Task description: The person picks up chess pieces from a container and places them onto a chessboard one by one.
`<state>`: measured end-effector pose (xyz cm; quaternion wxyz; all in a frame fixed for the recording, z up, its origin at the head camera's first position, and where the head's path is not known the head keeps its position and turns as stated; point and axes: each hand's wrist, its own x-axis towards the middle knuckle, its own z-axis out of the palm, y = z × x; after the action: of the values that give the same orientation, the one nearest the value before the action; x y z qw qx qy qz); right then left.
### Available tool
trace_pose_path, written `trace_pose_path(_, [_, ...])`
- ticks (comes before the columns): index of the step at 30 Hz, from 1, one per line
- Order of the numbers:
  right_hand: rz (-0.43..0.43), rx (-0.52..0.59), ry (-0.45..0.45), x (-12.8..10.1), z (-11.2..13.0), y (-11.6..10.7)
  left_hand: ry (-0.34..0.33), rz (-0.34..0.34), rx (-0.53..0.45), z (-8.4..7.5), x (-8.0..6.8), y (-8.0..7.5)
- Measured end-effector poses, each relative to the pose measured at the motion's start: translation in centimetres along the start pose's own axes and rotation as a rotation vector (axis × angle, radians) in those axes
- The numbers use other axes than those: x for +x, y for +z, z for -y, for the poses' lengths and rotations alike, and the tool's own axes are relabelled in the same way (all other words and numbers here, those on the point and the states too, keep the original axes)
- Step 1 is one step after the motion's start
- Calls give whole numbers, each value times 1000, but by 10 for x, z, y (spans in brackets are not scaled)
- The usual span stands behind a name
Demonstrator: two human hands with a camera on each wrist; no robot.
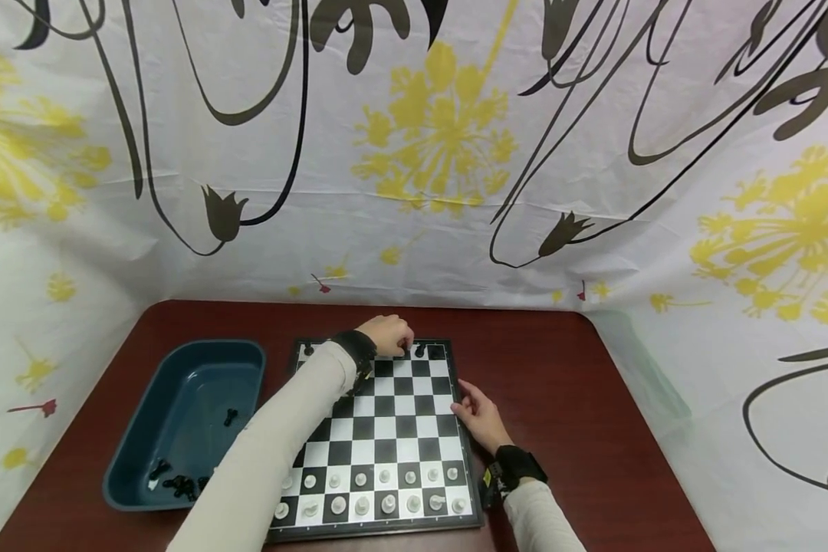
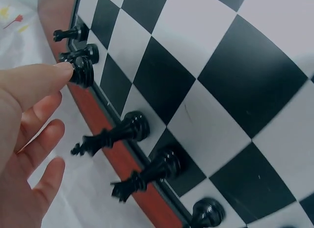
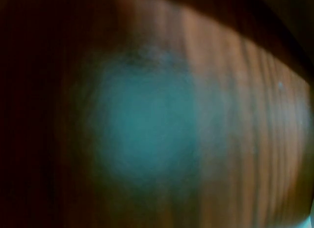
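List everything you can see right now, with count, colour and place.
Chessboard: one, black and white, centre of table.
White pieces: two rows, near edge of board.
Black pieces: at least five, far edge of board.
Tray: one, dark blue, left of board, a few black pieces inside.
Table: one, reddish brown.
Curtain: white, yellow and black flowers, behind table.
Left hand: fingertip on a black piece at far edge.
Right hand: resting at board's right edge, fingers relaxed.
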<state>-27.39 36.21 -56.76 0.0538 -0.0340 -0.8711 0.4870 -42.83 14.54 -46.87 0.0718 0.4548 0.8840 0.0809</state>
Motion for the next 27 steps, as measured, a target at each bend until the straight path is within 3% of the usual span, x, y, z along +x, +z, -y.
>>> trace_pose_path(11, [7, -13, -8, -1, 3, 3, -118, -94, 54, 1, 4, 11])
trace_pose_path(22, [13, -6, -1, 1, 5, 2, -170, -61, -28, 4, 1, 15])
trace_pose_path(27, [8, -17, 2, 2, 1, -1, -188, -30, -49, 6, -2, 6])
